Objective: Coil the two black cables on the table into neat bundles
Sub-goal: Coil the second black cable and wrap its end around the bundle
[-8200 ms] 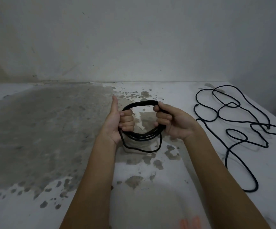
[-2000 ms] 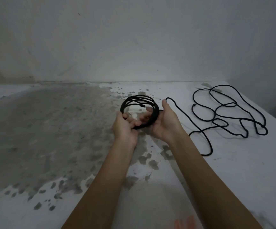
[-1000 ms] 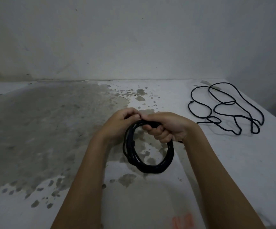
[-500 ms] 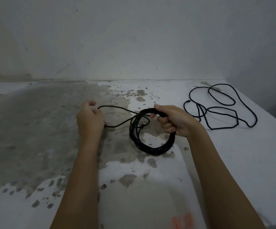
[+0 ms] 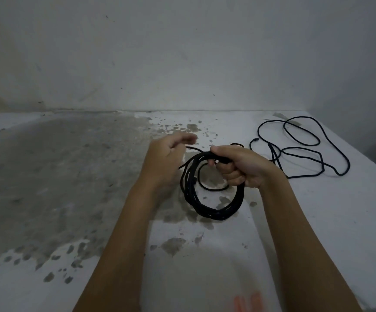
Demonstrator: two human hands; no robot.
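Left hand (image 5: 166,158) moved back toward coil (image 5: 207,210) hanging below right hand (image 5: 243,167).

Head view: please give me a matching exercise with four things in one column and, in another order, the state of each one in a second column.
Things
1. coiled cable
2. loose cable
3. left hand
4. right hand

States
A. grips the top of the bundle
B. lies in open loops on the table
C. hangs as a ring from a fist
D. fingers curled on a free strand

Pairs: 1-C, 2-B, 3-D, 4-A
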